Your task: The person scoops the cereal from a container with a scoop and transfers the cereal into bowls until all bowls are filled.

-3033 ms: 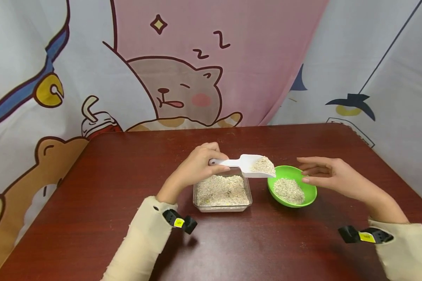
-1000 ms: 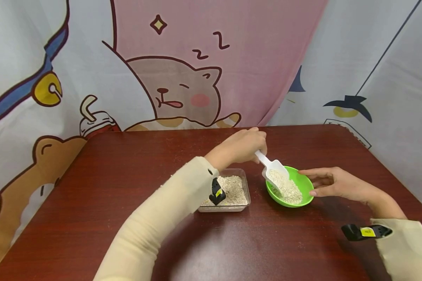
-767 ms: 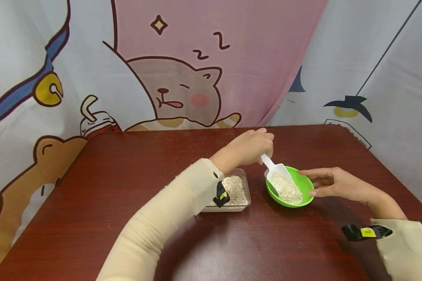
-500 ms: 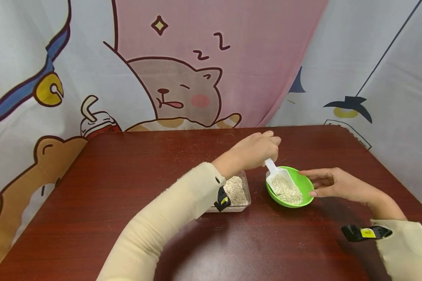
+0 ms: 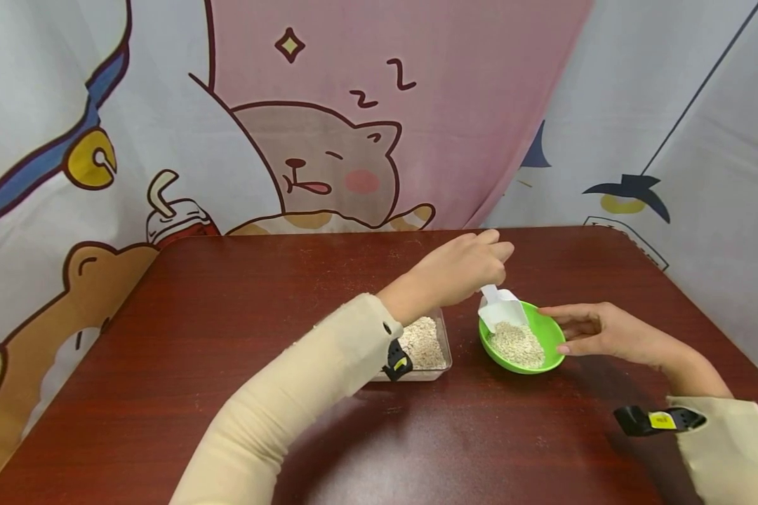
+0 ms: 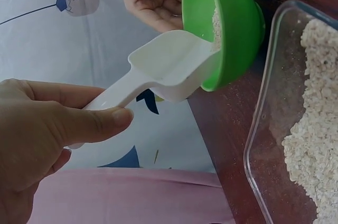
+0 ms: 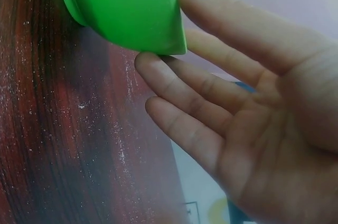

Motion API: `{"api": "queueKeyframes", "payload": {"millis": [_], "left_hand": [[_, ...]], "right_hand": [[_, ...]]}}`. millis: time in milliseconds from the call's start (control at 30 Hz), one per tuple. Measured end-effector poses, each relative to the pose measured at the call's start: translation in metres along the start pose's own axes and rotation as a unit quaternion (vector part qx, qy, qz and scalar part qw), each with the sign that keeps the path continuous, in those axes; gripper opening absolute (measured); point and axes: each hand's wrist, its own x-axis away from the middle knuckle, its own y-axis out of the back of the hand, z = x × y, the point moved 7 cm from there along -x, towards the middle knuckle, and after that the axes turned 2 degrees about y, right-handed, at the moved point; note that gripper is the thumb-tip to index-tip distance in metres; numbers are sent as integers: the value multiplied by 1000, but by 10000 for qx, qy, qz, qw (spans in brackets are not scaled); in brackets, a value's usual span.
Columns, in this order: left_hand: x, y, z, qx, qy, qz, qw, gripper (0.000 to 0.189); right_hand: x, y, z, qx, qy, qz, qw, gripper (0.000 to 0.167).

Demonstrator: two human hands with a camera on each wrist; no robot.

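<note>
My left hand (image 5: 461,268) pinches the handle of a white scoop (image 5: 504,313), thumb along one side in the left wrist view. The scoop tilts down over the left side of a green bowl (image 5: 548,333), its lip right at the rolled oats (image 5: 516,345) inside. In the left wrist view the scoop's pan (image 6: 171,60) shows mostly bare. My right hand (image 5: 619,330) is at the bowl's right side, thumb and fingers touching the rim, fingers fairly straight in the right wrist view. The handle's far end is hidden by my left hand in the head view.
A clear rectangular container (image 5: 442,344) holding more oats stands left of the bowl, partly hidden by my left forearm. All stand on a dark red wooden table (image 5: 467,435), with a patterned curtain (image 5: 480,84) behind. Small crumbs are scattered on the wood.
My left hand has carried the loaded scoop from above the container rightward to the bowl and tipped it; oats have slid into the bowl. My right hand has come to touch the bowl's rim.
</note>
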Motion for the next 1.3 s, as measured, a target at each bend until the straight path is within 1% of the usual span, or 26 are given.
{"api": "queueKeyframes", "payload": {"millis": [100, 233, 333, 533, 667, 767, 933, 1067, 1200, 1300], "left_hand": [[3, 2, 4, 79, 68, 37, 9999, 21], [6, 5, 10, 211, 185, 34, 9996, 21], [10, 5, 14, 306, 278, 44, 9991, 18], [20, 2, 25, 394, 549, 66, 9977, 18], [29, 3, 31, 578, 666, -36, 9961, 19], [36, 6, 35, 827, 697, -201, 9939, 19], [52, 8, 44, 1240, 856, -434, 9876, 18], [66, 9, 52, 1384, 986, -601, 9836, 18], [81, 11, 59, 1595, 1135, -663, 9784, 20], [93, 13, 65, 1777, 1261, -643, 9738, 20]], "right_hand": [[-1, 0, 1, -3, 25, 19, 10000, 59], [-1, 2, 5, 154, 135, -43, 9998, 57], [-2, 5, 9, 274, 174, -168, 9993, 57], [-2, 13, 16, 652, 52, -504, 9966, 55], [-4, 14, 21, 815, 64, -611, 9948, 55], [-4, 13, 27, 843, 142, -635, 9943, 54], [-7, 9, 41, 878, 341, -599, 9938, 52], [-12, 2, 54, 864, 508, -488, 9938, 51], [-19, -7, 66, 1036, 597, -392, 9920, 52], [-26, -16, 76, 1197, 698, -329, 9898, 53]]}}
